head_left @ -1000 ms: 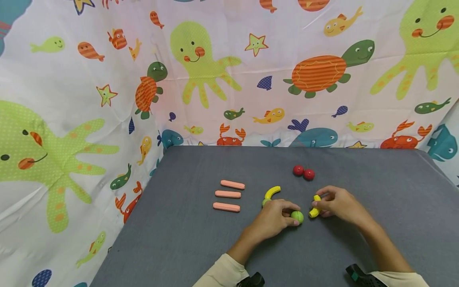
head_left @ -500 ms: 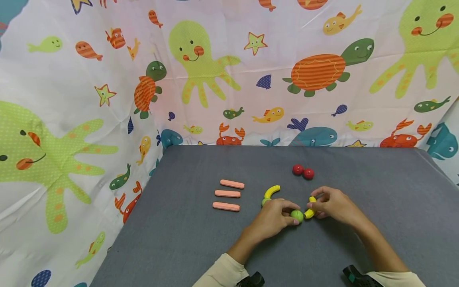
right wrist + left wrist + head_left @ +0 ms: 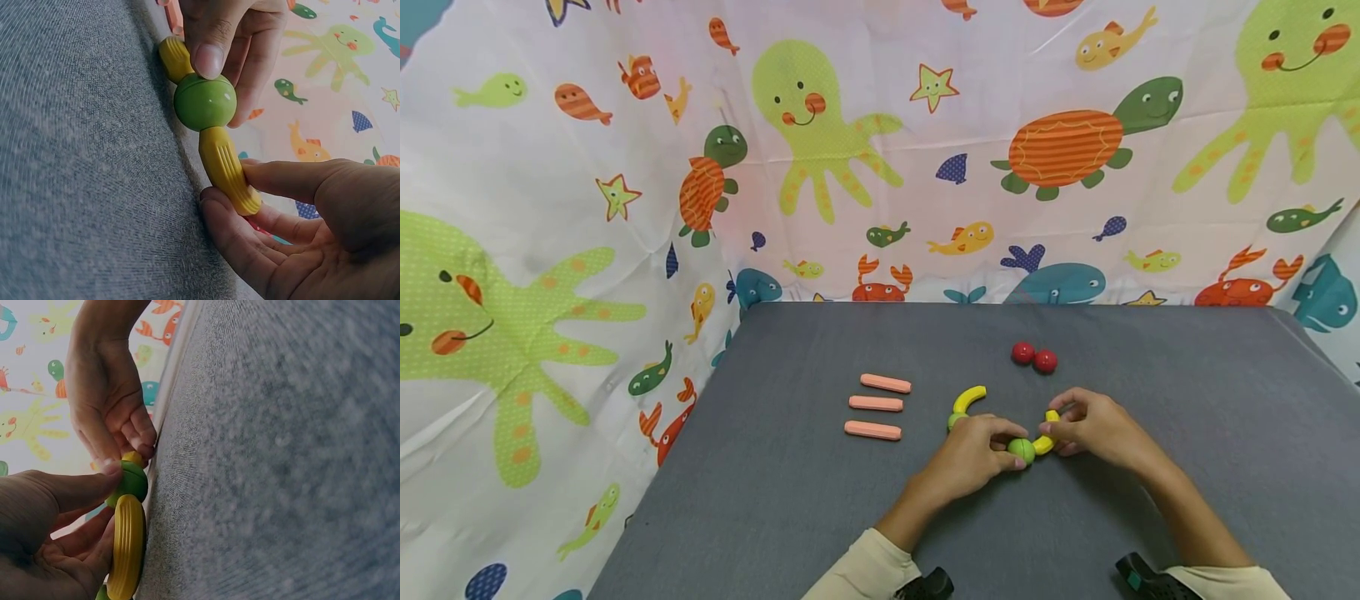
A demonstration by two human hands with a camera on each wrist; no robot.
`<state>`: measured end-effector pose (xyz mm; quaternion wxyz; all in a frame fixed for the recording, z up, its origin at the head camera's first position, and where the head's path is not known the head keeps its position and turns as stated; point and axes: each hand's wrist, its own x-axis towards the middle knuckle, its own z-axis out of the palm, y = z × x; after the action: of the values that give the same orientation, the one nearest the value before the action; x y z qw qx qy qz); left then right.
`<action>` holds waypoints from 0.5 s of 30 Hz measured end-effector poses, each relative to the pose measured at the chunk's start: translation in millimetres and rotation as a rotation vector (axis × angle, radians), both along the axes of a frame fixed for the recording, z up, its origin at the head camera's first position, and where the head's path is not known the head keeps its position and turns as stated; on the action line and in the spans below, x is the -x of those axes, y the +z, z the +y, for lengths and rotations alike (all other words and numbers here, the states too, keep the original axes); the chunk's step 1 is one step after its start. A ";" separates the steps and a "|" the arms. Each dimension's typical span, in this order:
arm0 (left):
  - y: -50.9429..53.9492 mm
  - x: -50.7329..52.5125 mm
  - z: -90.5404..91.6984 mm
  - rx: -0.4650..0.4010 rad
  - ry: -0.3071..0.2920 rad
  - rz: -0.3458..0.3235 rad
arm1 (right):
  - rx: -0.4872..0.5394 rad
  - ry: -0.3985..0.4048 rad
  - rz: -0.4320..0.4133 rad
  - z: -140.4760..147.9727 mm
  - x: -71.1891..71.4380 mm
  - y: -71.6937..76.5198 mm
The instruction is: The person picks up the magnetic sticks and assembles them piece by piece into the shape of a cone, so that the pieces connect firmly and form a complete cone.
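Note:
My left hand (image 3: 967,452) pinches a green ball (image 3: 1020,452) low over the grey table. With thumb and fingers my right hand (image 3: 1101,425) holds a curved yellow ridged piece (image 3: 226,172), and its near end meets the ball (image 3: 205,103). On the ball's other side another yellow piece (image 3: 127,550) joins it, hidden from the head view by the left hand. Beyond that hand, a second green ball (image 3: 956,420) shows partly, with a further curved yellow piece (image 3: 970,398) reaching up from it.
Left of the hands lie three pink sticks (image 3: 876,403) in a stack of rows. Two red balls (image 3: 1045,361) sit together farther back on the grey table (image 3: 760,500). A sea-animal printed curtain (image 3: 850,250) hangs along the back and left.
My right hand has moved left with the yellow piece, closing the gap to the green ball until the two touch. The left hand has stayed in place on the ball.

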<state>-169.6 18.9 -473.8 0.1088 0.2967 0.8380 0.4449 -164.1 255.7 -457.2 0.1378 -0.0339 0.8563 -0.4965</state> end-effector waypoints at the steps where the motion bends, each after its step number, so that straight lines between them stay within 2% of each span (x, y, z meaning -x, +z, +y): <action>1: 0.1 -0.1 0.0 0.000 0.000 0.001 | -0.005 0.000 0.001 0.1 0.1 0.0; 9: 0.2 0.4 0.4 -0.042 0.008 -0.013 | -0.083 -0.003 0.021 0.8 0.6 -0.6; 15: 5.1 4.2 -6.2 -0.108 0.089 -0.007 | -0.181 -0.015 0.070 -2.4 -0.4 -0.5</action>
<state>-173.7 12.7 -468.7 0.0757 0.2630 0.8248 0.4947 -163.7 253.3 -457.7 0.1065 -0.0323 0.9023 -0.4164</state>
